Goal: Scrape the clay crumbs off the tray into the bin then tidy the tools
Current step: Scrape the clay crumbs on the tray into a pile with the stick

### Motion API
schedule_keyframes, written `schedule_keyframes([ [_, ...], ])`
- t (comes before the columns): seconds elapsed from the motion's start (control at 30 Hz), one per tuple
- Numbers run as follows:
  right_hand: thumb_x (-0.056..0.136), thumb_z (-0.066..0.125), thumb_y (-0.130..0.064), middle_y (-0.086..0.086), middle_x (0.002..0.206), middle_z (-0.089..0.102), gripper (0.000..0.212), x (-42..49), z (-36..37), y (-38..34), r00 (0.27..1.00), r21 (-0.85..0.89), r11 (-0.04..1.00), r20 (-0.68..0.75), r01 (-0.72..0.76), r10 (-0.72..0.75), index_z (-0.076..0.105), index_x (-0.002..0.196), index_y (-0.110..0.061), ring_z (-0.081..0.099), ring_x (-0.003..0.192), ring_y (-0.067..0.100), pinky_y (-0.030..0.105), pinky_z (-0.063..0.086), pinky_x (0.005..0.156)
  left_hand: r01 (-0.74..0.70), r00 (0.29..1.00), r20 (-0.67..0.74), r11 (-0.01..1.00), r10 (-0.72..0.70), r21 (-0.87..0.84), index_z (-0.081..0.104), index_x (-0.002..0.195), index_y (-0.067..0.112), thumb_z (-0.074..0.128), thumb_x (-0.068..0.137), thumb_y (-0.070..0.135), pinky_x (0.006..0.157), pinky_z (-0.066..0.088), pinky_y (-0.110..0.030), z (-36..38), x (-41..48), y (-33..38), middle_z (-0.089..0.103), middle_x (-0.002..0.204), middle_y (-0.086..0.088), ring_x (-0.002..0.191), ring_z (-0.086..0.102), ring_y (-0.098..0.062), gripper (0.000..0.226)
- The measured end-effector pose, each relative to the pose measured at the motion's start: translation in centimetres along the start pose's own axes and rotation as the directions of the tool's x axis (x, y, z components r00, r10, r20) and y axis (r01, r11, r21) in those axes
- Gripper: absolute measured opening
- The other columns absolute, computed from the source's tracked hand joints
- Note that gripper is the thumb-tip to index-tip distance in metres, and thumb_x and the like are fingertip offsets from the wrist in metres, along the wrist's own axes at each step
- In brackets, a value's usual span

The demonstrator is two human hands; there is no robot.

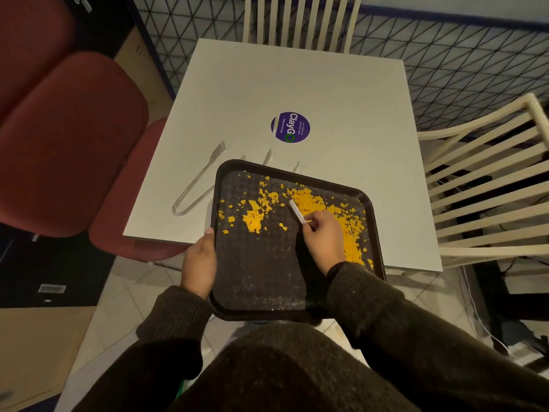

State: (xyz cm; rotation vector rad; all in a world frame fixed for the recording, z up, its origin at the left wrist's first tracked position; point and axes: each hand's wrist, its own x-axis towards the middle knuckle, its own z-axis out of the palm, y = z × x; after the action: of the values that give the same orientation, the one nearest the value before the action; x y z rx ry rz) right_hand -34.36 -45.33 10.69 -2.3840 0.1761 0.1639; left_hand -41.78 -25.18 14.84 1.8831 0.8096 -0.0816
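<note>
A dark brown tray [261, 281] sticks out over the near edge of the white table [297, 84], its near half above my lap. Yellow clay crumbs [315, 203] lie scattered across the tray's far half, thickest at the right. My left hand [199, 260] grips the tray's left rim. My right hand [323, 236] is above the tray and pinches a thin clear scraper tool [297, 212] whose tip points into the crumbs. No bin is clearly visible.
Clear plastic tongs [199, 181] lie on the table left of the tray. Tips of several small clear tools [267, 157] show past the tray's far rim. A purple round sticker [290, 127] marks the table. Red padded chairs [74, 138] stand left, cream slatted chairs [487, 197] right and behind.
</note>
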Motion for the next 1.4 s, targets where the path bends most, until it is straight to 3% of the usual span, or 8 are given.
schedule_keyframes([
  [0.2,0.087,0.06,-0.013,-0.005,0.087,0.052,0.012,-4.8,1.1,-1.2,0.942,0.04,0.965,0.207,0.261,-0.263,0.068,0.096,-0.014,0.047,0.081,0.008,0.013,0.037,0.069,0.025,1.0,-0.007,0.999,-0.025,-0.038,0.066,0.102,0.006,0.026,0.099,0.039,0.082,0.036,-0.028,0.1,0.3,-0.2,0.06,0.095,-0.006,0.093,0.055,-0.022,0.051],
  [0.43,0.087,0.058,-0.009,-0.001,0.086,0.052,0.014,-1.4,1.6,-1.2,0.987,0.03,0.991,0.087,0.129,-0.132,0.068,0.097,-0.008,0.045,0.075,0.011,0.011,0.031,0.06,0.001,1.0,-0.008,0.998,-0.002,-0.056,0.067,0.103,0.007,0.028,0.098,0.04,0.083,0.04,-0.03,0.0,0.1,-0.3,0.064,0.099,-0.006,0.096,0.057,-0.023,0.052],
  [0.6,0.087,0.056,-0.01,0.01,0.094,0.061,0.011,1.0,0.5,-0.5,0.999,0.019,0.999,0.012,-0.032,0.032,0.064,0.094,-0.01,0.051,0.075,0.018,0.028,0.038,0.066,0.006,1.0,-0.014,0.998,-0.007,-0.058,0.063,0.09,0.011,0.027,0.1,0.037,0.079,0.032,-0.024,0.1,0.0,-0.2,0.059,0.08,0.002,0.082,0.053,-0.017,0.045],
  [0.8,0.086,0.06,-0.01,-0.008,0.087,0.054,0.015,-4.2,1.2,-4.0,0.957,0.124,0.962,0.132,0.243,-0.259,0.065,0.097,-0.016,0.048,0.076,0.002,0.017,0.044,0.071,0.028,1.0,0.005,0.994,-0.028,-0.109,0.066,0.1,0.008,0.029,0.098,0.038,0.08,0.038,-0.027,0.1,0.5,-0.4,0.064,0.092,-0.003,0.091,0.058,-0.019,0.047],
  [0.93,0.084,0.06,-0.003,0.004,0.088,0.059,0.022,-5.9,3.1,-5.7,0.861,0.15,0.891,0.23,0.429,-0.453,0.069,0.102,-0.009,0.056,0.084,0.015,0.023,0.046,0.074,-0.01,1.0,0.004,0.994,0.011,-0.108,0.064,0.099,0.009,0.03,0.099,0.034,0.078,0.037,-0.025,0.1,0.5,-0.3,0.064,0.096,-0.005,0.093,0.058,-0.019,0.042],
  [1.07,0.085,0.06,-0.005,-0.004,0.084,0.051,0.023,-4.0,3.8,-5.7,0.904,0.086,0.92,0.168,0.383,-0.393,0.069,0.106,-0.007,0.048,0.079,0.011,0.016,0.038,0.069,0.026,1.0,0.005,0.995,-0.026,-0.099,0.066,0.103,0.008,0.029,0.097,0.041,0.082,0.042,-0.03,0.0,0.5,-0.6,0.066,0.1,-0.01,0.096,0.06,-0.022,0.05],
  [1.23,0.087,0.058,-0.009,0.0,0.087,0.054,0.022,-0.7,3.0,-5.0,0.975,0.034,0.98,0.092,0.198,-0.201,0.068,0.107,-0.01,0.05,0.08,0.013,0.032,0.048,0.076,0.014,1.0,0.015,0.997,-0.013,-0.074,0.066,0.1,0.007,0.026,0.098,0.041,0.079,0.036,-0.025,-0.1,0.3,-0.6,0.063,0.093,-0.004,0.091,0.057,-0.018,0.053],
  [1.4,0.086,0.061,-0.009,-0.003,0.09,0.054,0.022,-3.1,2.3,-4.9,0.905,0.028,0.918,0.159,0.395,-0.395,0.068,0.106,-0.016,0.05,0.085,0.012,0.021,0.043,0.074,0.045,0.999,0.025,0.994,-0.043,-0.099,0.067,0.101,0.009,0.028,0.097,0.043,0.077,0.04,-0.027,-0.2,0.8,-0.8,0.066,0.094,-0.006,0.091,0.06,-0.019,0.052],
])
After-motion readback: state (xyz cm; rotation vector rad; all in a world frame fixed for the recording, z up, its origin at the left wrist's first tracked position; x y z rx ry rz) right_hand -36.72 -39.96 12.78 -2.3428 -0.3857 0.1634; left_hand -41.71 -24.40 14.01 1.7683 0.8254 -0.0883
